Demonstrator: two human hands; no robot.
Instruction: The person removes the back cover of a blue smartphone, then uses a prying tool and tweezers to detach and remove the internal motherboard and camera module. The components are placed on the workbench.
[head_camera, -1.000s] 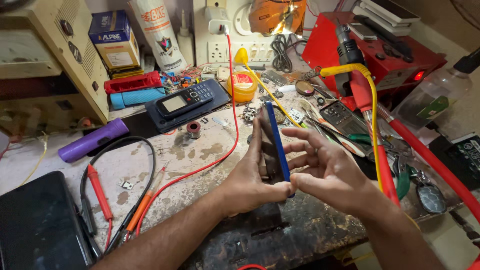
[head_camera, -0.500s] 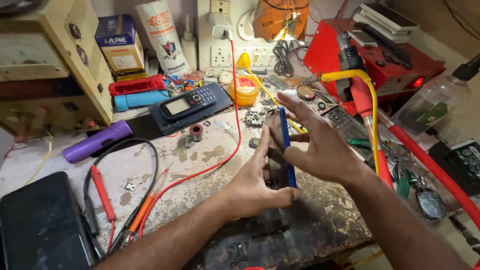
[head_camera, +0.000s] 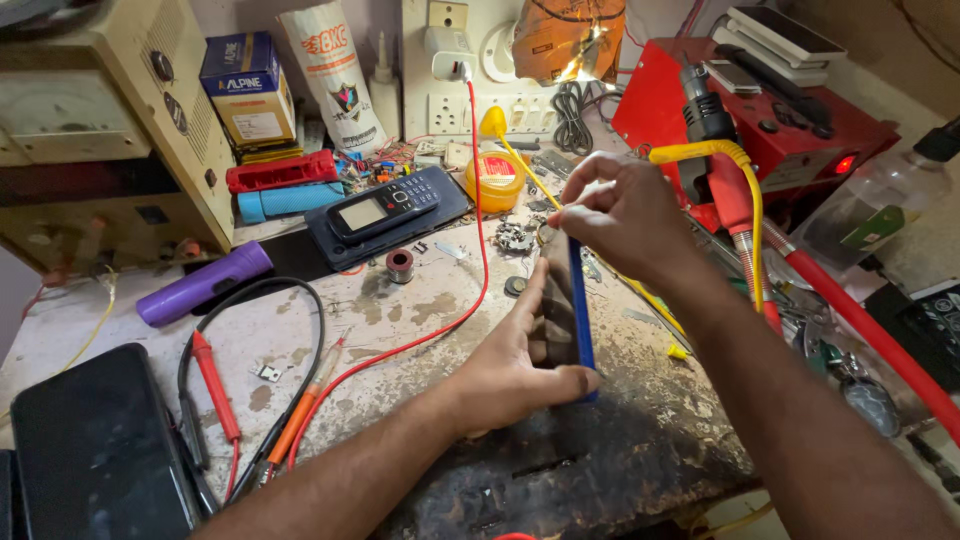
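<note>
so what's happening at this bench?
A person holds a blue-edged phone upright on edge over the worn workbench. The left hand grips its lower part, and the right hand pinches its top end. A keypad phone, purple torch and red wire lie behind.

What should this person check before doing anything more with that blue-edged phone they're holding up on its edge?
1. Support from below: ok. The left hand cradles the blue-edged phone at its lower end.
2. Hold at the top: ok. The right hand pinches the upper end.
3. Phone's pose: ok. It stands on edge above the workbench, roughly upright.
4. Space underneath: not ok. Small metal parts and a red wire lie close by.
5. Anything between the right fingertips: cannot tell, too small to see.
6. Phone's screen side: cannot tell, only its edge shows.
</note>
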